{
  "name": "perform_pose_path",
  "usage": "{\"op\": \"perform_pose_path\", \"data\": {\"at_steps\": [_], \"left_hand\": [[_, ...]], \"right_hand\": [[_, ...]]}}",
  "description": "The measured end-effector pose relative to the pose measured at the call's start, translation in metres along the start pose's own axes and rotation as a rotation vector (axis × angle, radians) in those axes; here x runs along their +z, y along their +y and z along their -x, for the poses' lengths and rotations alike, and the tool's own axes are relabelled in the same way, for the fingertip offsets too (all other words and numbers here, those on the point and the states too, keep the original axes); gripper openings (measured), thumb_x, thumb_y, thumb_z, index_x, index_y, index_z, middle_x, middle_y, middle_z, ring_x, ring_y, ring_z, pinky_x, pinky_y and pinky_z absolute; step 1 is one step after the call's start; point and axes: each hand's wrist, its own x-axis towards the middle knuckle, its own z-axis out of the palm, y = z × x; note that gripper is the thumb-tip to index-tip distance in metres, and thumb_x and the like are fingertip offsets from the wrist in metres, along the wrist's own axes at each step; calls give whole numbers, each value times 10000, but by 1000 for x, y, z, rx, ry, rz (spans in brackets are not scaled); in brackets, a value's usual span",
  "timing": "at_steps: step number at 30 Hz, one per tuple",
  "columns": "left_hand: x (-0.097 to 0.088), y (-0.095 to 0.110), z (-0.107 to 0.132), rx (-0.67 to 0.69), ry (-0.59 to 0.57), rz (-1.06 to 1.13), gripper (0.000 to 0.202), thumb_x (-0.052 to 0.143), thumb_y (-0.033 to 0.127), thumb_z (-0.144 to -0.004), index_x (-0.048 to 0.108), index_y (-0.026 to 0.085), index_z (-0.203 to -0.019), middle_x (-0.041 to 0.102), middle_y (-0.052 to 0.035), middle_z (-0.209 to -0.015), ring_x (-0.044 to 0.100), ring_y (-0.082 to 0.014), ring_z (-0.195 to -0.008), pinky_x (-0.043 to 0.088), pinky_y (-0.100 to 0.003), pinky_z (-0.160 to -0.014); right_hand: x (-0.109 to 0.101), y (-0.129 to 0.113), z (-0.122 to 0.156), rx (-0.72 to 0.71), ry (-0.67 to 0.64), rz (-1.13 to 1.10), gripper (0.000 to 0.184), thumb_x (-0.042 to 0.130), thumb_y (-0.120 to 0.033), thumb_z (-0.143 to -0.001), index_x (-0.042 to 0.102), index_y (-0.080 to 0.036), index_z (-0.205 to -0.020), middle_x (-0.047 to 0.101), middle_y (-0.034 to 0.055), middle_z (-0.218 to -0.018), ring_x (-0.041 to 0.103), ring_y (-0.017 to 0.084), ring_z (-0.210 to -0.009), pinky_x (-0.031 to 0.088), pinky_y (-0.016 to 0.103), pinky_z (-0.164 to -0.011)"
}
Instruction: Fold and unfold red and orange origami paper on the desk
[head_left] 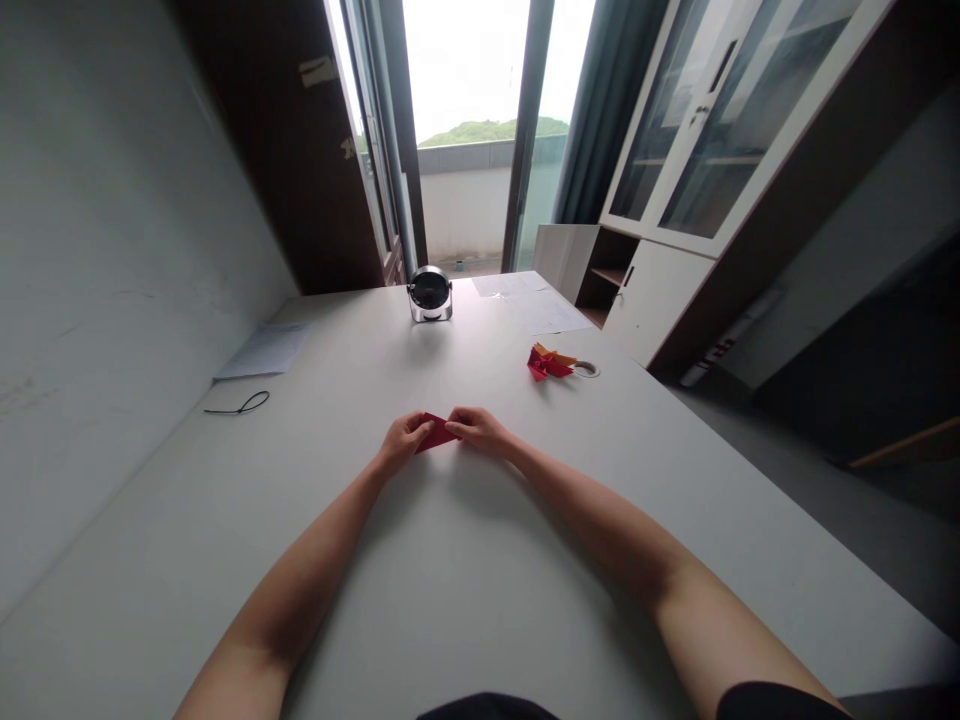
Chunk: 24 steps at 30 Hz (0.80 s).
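Note:
A small piece of folded red paper (437, 433) is held just above the white table, between my two hands. My left hand (403, 440) pinches its left end, thumb on top. At the other end, my right hand (477, 430) grips the paper's right edge with the thumb and fingers. The fingertips hide part of both ends. Beyond my right hand lie red and orange folded paper pieces (548, 362), beside a white ring (586, 369) that looks like a tape roll.
A round black lamp-like device on a metal stand (430, 293) stands at the table's far side. Paper sheets lie at the back right (544, 302) and by the left wall (264, 350). A black cable tie (241, 404) rests at left. Cabinets (664, 290) stand beyond the table's right edge.

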Motion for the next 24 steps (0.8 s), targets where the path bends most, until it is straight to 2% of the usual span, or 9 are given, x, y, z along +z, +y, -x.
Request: {"op": "perform_pose_path", "data": {"at_steps": [24], "left_hand": [[0, 4, 0, 12, -2, -27, 312, 613, 443, -843, 726, 158, -903, 717, -45, -786, 649, -194, -759, 489, -279, -671]], "right_hand": [[-1, 0, 0, 16, 0, 18, 374, 610, -528, -844, 636, -156, -821, 588, -10, -689, 490, 125, -647, 363, 240, -611]]}}
